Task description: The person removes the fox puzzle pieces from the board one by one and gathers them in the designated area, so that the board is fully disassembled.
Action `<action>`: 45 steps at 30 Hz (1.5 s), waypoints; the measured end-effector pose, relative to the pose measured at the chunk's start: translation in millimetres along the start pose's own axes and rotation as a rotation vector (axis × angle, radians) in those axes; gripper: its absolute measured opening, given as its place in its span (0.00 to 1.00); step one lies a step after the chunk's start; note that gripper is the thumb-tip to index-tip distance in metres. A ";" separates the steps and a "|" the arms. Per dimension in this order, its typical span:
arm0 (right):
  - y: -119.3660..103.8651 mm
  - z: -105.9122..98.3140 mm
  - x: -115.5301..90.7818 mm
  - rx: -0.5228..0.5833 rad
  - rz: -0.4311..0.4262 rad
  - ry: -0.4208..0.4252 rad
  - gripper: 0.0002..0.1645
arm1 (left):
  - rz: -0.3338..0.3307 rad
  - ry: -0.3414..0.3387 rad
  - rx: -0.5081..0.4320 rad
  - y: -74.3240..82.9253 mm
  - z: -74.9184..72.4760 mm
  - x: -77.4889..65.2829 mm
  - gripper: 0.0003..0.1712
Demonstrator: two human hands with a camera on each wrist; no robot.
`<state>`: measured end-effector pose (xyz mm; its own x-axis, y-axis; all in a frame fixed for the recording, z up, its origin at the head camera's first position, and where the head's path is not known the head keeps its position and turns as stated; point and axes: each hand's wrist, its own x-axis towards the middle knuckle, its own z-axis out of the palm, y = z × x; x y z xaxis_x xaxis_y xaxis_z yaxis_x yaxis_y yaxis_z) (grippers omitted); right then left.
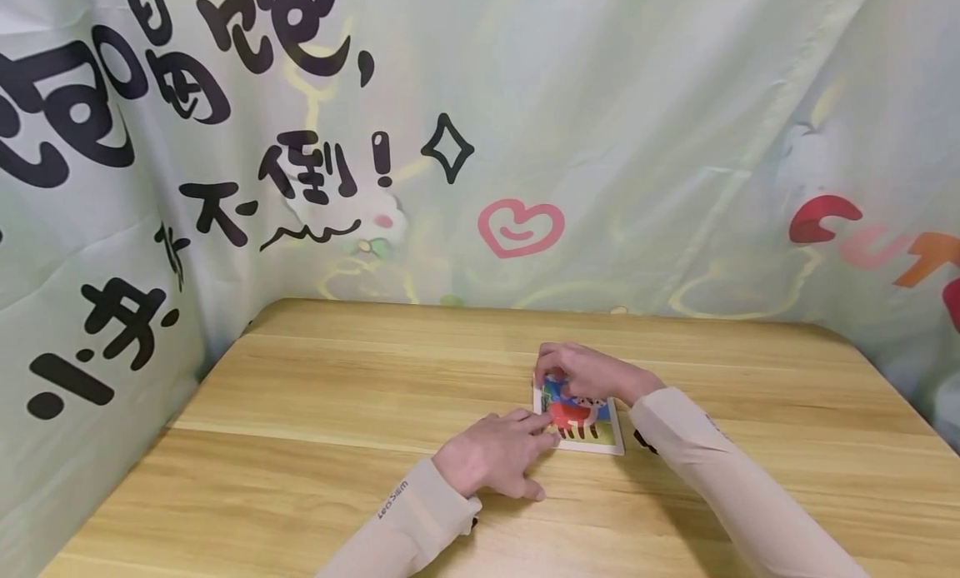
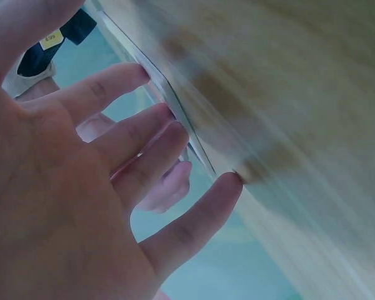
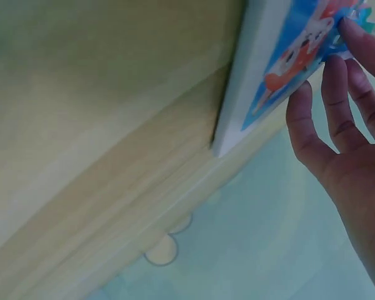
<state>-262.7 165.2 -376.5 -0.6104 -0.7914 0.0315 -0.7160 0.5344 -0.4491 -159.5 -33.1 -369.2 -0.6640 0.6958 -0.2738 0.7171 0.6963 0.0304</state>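
Observation:
A white-framed picture puzzle [image 1: 617, 443] with a red panda on blue and yellow ground lies flat on the wooden table. My right hand [image 1: 587, 370] is over its far left part with fingers bent. In the right wrist view, thumb and fingertips pinch a small blue-green puzzle piece [image 3: 367, 15] at the picture's edge; the fingers partly cover it. My left hand [image 1: 495, 455] rests at the puzzle's left side, fingers spread and fairly straight. Its fingertips touch the puzzle's white edge [image 2: 169, 94] in the left wrist view, and one finger reaches the table.
The wooden table [image 1: 337, 378] extends on all sides of the puzzle. Behind it and to the left hangs a pale printed curtain [image 1: 637, 145] with black lettering and a pink heart. A dark wrist strap [image 1: 645, 441] shows under the right sleeve.

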 end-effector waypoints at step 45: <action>25.1 -29.4 -40.7 0.125 0.019 0.215 0.13 | -0.023 -0.015 0.006 2.8 -0.6 0.0 0.42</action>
<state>-265.8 219.5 -362.8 -0.6909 -0.6931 0.2055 -0.6646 0.4971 -0.5579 -157.6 -31.0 -368.5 -0.6773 0.6767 -0.2887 0.7029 0.7111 0.0176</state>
